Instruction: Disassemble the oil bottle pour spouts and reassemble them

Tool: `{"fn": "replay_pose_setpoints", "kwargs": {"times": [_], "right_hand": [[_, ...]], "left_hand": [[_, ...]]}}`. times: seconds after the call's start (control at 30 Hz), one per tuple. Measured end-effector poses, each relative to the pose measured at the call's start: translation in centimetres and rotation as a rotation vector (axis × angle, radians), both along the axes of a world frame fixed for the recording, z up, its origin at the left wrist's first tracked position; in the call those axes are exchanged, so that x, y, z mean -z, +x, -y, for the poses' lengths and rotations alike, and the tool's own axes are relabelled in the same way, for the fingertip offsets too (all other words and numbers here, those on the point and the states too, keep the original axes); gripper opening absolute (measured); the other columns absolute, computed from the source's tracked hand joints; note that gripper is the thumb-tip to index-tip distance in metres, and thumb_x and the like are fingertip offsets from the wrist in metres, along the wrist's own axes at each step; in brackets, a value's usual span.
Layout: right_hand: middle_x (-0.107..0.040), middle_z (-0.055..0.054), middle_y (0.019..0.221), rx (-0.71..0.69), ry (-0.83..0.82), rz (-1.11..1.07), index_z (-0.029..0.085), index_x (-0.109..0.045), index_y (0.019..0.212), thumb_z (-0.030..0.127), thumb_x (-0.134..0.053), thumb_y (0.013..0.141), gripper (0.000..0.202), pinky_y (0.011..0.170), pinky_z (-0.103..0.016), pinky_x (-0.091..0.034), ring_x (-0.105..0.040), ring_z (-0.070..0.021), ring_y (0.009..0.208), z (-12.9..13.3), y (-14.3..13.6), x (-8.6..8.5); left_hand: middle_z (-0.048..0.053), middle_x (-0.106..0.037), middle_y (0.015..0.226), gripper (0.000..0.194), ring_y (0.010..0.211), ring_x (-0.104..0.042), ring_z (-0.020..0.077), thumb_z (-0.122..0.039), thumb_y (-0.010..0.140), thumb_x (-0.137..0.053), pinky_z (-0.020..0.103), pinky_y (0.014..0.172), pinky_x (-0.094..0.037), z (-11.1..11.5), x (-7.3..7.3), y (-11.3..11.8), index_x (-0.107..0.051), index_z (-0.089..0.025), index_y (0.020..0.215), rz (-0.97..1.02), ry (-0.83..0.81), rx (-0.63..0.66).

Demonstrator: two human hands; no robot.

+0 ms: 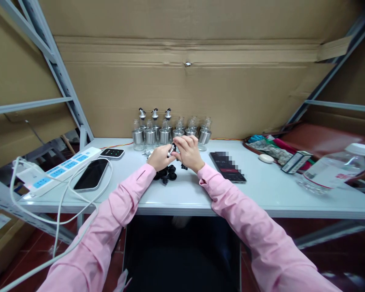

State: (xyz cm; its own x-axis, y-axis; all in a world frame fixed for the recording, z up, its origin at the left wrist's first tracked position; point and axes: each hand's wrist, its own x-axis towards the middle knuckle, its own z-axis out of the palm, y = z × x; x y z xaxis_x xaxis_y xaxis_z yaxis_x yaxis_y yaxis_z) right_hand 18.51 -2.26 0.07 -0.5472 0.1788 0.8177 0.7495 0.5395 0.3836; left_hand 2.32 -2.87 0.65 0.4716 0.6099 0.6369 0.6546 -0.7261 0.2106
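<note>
A white cable (59, 221) runs off the lower left edge. The left hand (160, 157) and the right hand (189, 155) meet above the middle of the table (270, 198), fingers drawn in around a small silver-and-black piece (172, 150); they cover most of it, and its shape cannot be told. Shiny bits (148, 153) behind the left hand are half hidden, as are some black parts (171, 175) near its wrist. The right hand blocks the lower parts of some glass bottles (138, 137), whose front row screens the back one.

Around them, from the left, lie a power strip (65, 168), a dark phone (92, 175) ringed by the cable and a small device (112, 153). Three spouts (155, 113) stand in back-row bottles. Further right come a second phone (235, 177), its screen partly pixelled out, a white oval thing (266, 158), a small box (296, 162) and a clear plastic bottle (331, 172) before a brown bag (318, 136).
</note>
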Motion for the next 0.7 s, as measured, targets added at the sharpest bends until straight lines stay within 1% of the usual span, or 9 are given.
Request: {"fn": "replay_pose_setpoints", "kwargs": {"times": [0.1, 0.2, 0.4, 0.53, 0.63, 0.7], "right_hand": [[-0.061, -0.011, 0.108, 0.019, 0.019, -0.003, 0.014, -0.064, 0.101, 0.046, -0.02, 0.094, 0.055, 0.092, -0.043, -0.022, -0.041, -0.0249, 0.102, 0.0, 0.0, 0.1], [-0.063, -0.01, 0.105, 0.046, 0.021, -0.008, 0.016, -0.065, 0.097, 0.046, -0.017, 0.094, 0.057, 0.089, -0.044, -0.02, -0.042, -0.0248, 0.099, -0.1, 0.2, 0.2], [-0.065, -0.009, 0.096, 0.019, 0.121, -0.009, 0.016, -0.066, 0.086, 0.04, -0.015, 0.095, 0.058, 0.083, -0.043, -0.02, -0.045, -0.0231, 0.093, 0.1, 0.3, 0.0], [-0.065, -0.009, 0.093, 0.004, 0.094, 0.023, 0.015, -0.064, 0.081, 0.037, -0.016, 0.095, 0.056, 0.077, -0.041, -0.022, -0.045, -0.0219, 0.086, 0.4, 0.2, -0.5], [-0.063, -0.011, 0.087, -0.01, 0.057, 0.045, 0.014, -0.061, 0.076, 0.041, -0.013, 0.095, 0.058, 0.071, -0.037, -0.024, -0.043, -0.0202, 0.078, 0.5, 0.1, -0.8], [-0.06, -0.011, 0.08, 0.002, 0.025, 0.052, 0.014, -0.059, 0.071, 0.044, -0.009, 0.094, 0.062, 0.067, -0.034, -0.024, -0.042, -0.0191, 0.071, 0.4, 0.0, -0.9]], "left_hand": [[-0.002, -0.044, 0.058, 0.026, 0.056, -0.045, 0.0144, -0.027, 0.076, -0.048, 0.026, 0.055, -0.032, 0.3, 0.0, 0.2, -0.027, -0.021, 0.062, 0.03, 0.017, 0.026], [-0.002, -0.042, 0.057, 0.026, 0.054, -0.044, 0.0138, -0.028, 0.077, -0.046, 0.026, 0.054, -0.031, 0.6, 0.0, 0.3, -0.025, -0.021, 0.061, 0.039, 0.026, 0.041], [-0.002, -0.042, 0.054, 0.026, 0.051, -0.042, 0.0133, -0.031, 0.078, -0.041, 0.026, 0.053, -0.03, 0.7, 0.2, 0.6, -0.027, -0.021, 0.059, 0.06, 0.02, 0.068], [-0.001, -0.043, 0.053, 0.026, 0.051, -0.043, 0.0133, -0.031, 0.078, -0.041, 0.026, 0.053, -0.029, 0.8, 0.2, 0.6, -0.029, -0.021, 0.058, 0.045, 0.014, 0.07], [-0.001, -0.045, 0.053, 0.026, 0.051, -0.044, 0.0129, -0.03, 0.078, -0.043, 0.026, 0.053, -0.03, 0.8, 0.2, 0.5, -0.032, -0.02, 0.057, 0.033, 0.019, 0.053], [-0.002, -0.046, 0.053, 0.025, 0.05, -0.044, 0.0124, -0.029, 0.077, -0.045, 0.025, 0.053, -0.03, 0.8, 0.2, 0.5, -0.033, -0.02, 0.056, 0.035, 0.025, 0.039]]}}
